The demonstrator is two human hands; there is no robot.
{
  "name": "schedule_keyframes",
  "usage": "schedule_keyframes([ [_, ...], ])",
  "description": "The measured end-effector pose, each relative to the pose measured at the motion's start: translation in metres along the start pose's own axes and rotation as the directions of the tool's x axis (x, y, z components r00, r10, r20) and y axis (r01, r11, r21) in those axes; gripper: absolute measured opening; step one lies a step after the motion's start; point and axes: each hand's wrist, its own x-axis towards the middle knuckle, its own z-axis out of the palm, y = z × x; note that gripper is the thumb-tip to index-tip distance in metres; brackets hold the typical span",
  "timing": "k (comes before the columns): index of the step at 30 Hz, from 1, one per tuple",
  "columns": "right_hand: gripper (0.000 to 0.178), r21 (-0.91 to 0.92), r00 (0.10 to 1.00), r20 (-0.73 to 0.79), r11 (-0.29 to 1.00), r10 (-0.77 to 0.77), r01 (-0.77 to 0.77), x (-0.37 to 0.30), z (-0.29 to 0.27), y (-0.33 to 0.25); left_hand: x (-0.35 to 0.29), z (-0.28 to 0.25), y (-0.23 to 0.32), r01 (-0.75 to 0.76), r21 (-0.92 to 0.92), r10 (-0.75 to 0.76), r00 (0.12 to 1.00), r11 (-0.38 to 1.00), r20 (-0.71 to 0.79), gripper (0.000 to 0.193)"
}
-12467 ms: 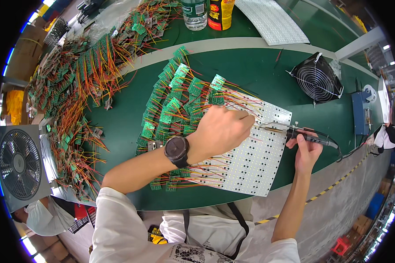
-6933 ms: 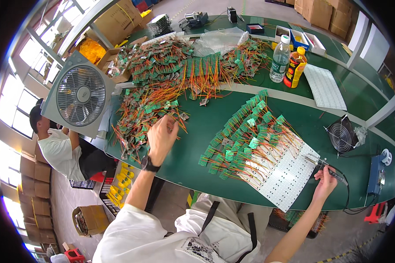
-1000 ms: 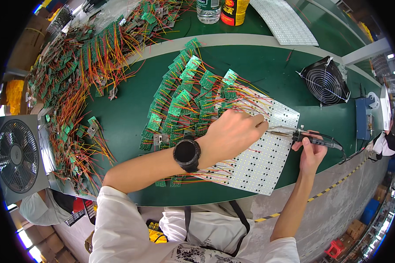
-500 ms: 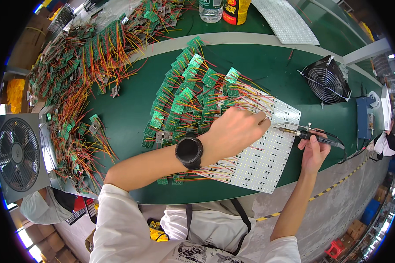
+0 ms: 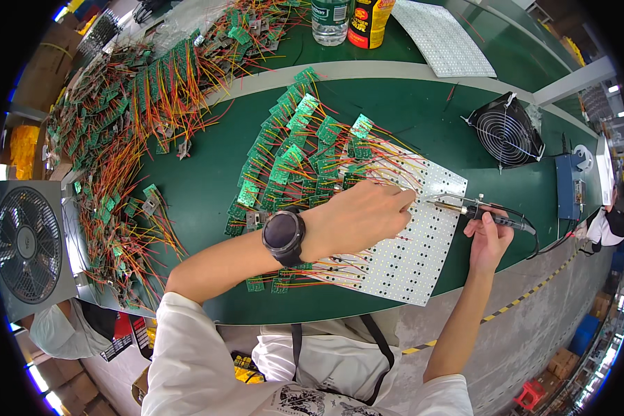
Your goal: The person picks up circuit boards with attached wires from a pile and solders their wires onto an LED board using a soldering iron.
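Observation:
My left hand (image 5: 359, 218), a dark watch (image 5: 283, 238) on its wrist, hovers knuckles up over a white LED panel (image 5: 409, 267). Its fingers are curled together by the thin red and yellow wires, and whatever they pinch is hidden. In my right hand (image 5: 490, 246) is a soldering iron (image 5: 503, 220) with a thin metal guide arm along it. The iron's tip points left, close to the panel and just right of my left fingertips. Rows of small green circuit boards (image 5: 284, 163) overlap the panel's left side, their wires running onto it.
A large heap of wired circuit boards (image 5: 118, 139) covers the left of the green table (image 5: 194, 166). A black fan (image 5: 506, 132) and a blue box (image 5: 568, 186) stand at right. At the back are a water bottle (image 5: 329, 24), a yellow can (image 5: 367, 24) and another panel (image 5: 445, 38).
The whole view has shifted slightly. My left hand has moved a little left and nearer to me over the panel. The soldering iron stays near the same spot in my right hand.

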Motion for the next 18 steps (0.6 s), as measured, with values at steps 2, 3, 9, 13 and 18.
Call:
schedule_keyframes([
  [2,0.023,0.0,1.0,-0.005,1.0,-0.004,0.004,0.0,0.002,-0.001,0.002,-0.001,0.003,-0.004,0.028,0.004,1.0,1.0,-0.025,0.017],
  [3,0.023,-0.001,1.0,-0.017,1.0,-0.001,0.001,0.0,0.002,-0.002,0.005,-0.004,0.006,-0.055,0.108,0.071,0.986,0.993,-0.149,0.016],
  [9,0.023,-0.001,1.0,-0.009,1.0,0.007,-0.007,0.001,-0.001,-0.001,0.01,0.003,0.01,-0.034,0.115,0.055,0.981,0.993,-0.188,0.02],
  [13,0.023,-0.002,0.999,-0.033,1.0,0.008,-0.008,0.0,0.004,-0.003,0.007,0.017,0.011,0.102,0.044,-0.088,0.963,0.994,-0.253,0.017],
  [18,0.024,-0.014,0.998,-0.065,1.0,-0.014,0.013,0.0,0.004,-0.002,0.006,0.016,0.007,0.09,0.039,-0.078,0.969,0.995,-0.235,0.017],
])
